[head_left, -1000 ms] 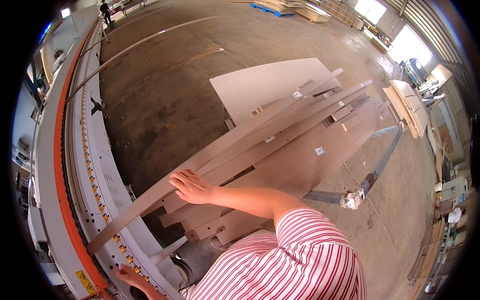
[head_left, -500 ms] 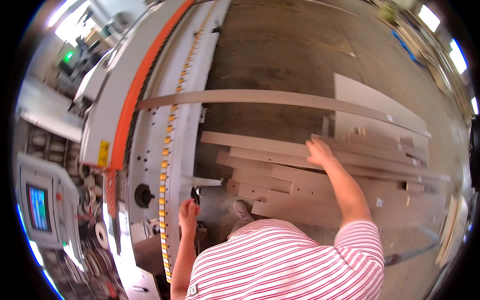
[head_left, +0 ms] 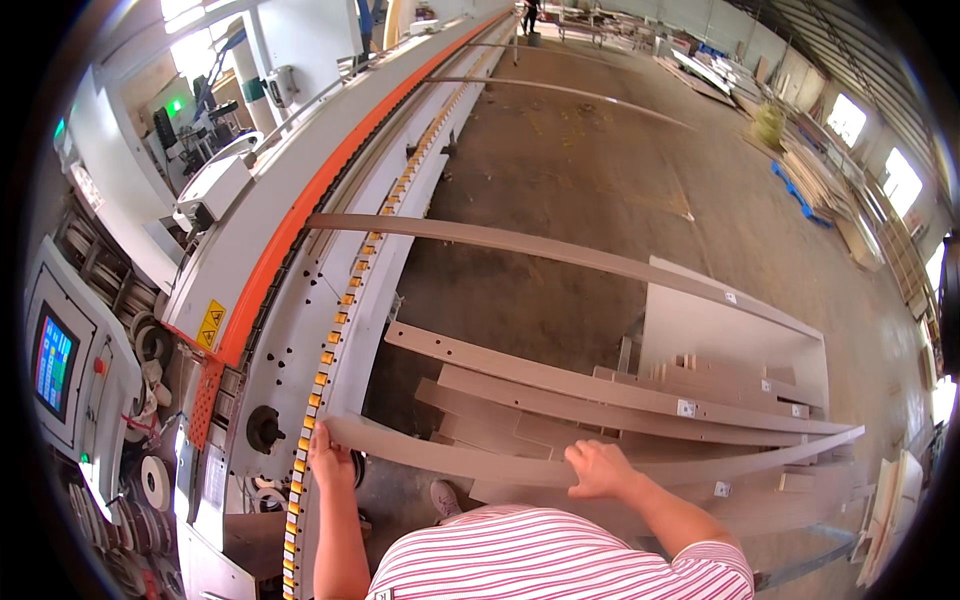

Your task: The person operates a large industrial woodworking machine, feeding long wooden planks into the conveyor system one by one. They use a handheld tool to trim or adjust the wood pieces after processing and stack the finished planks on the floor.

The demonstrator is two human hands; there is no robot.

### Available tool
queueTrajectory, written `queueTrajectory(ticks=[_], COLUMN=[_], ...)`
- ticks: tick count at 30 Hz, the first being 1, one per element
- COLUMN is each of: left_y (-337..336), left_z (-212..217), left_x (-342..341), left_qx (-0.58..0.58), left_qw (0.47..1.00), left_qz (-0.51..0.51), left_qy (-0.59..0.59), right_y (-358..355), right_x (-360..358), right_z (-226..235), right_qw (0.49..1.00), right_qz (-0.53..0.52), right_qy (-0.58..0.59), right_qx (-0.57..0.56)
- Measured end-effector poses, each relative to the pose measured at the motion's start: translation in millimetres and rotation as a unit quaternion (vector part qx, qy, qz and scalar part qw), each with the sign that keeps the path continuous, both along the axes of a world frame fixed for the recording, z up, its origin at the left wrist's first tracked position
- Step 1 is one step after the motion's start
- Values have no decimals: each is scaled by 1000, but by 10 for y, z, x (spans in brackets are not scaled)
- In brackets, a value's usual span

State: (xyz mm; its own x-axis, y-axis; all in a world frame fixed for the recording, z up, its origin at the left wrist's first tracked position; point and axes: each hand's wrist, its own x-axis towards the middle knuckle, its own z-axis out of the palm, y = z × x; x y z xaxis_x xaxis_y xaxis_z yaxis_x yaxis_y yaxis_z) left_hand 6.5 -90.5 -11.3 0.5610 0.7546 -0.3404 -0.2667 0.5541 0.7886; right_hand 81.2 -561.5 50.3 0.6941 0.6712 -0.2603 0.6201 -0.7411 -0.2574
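Note:
A long, narrow brown board point(head_left: 450, 457) lies across in front of me, its left end by the row of yellow rollers on the machine. My left hand point(head_left: 330, 458) has its fingers closed on that left end. Farther along, my right hand point(head_left: 598, 468) grips the board's near edge with curled fingers. Just beyond it, more brown boards point(head_left: 540, 375) lie in a stack, several with small holes and white labels. A separate long brown strip point(head_left: 520, 240) reaches from under the machine's orange edge out to the right.
The long white machine point(head_left: 250, 260) with an orange stripe and yellow rollers point(head_left: 335, 330) runs away on my left. A control panel point(head_left: 60, 360) with a lit screen stands at far left, near rolls of edging point(head_left: 155, 483). A pale panel point(head_left: 700, 320) rests behind the stack.
Both hands now hold a board drawn from the stack toward me. My left hand has come up to its end. The strip in the machine has shifted, and the view has tilted up.

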Motion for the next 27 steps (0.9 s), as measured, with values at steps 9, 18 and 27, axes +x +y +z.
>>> queueTrajectory(ticks=[9, 18, 27], left_y=[1318, 1258, 1760], left_z=[206, -152, -203], left_x=[-351, 74, 51], left_qx=[45, 224, 226], left_qw=[992, 879, 845], left_qz=[117, 94, 175], left_qy=[0, 410, 452], right_y=[-50, -929, 12], right_x=[67, -370, -285], right_z=[-134, -506, -807], right_qw=[926, 970, 994], right_qz=[-6, -106, -18], right_qy=[376, 220, 98], right_qx=[-35, -2, -34])
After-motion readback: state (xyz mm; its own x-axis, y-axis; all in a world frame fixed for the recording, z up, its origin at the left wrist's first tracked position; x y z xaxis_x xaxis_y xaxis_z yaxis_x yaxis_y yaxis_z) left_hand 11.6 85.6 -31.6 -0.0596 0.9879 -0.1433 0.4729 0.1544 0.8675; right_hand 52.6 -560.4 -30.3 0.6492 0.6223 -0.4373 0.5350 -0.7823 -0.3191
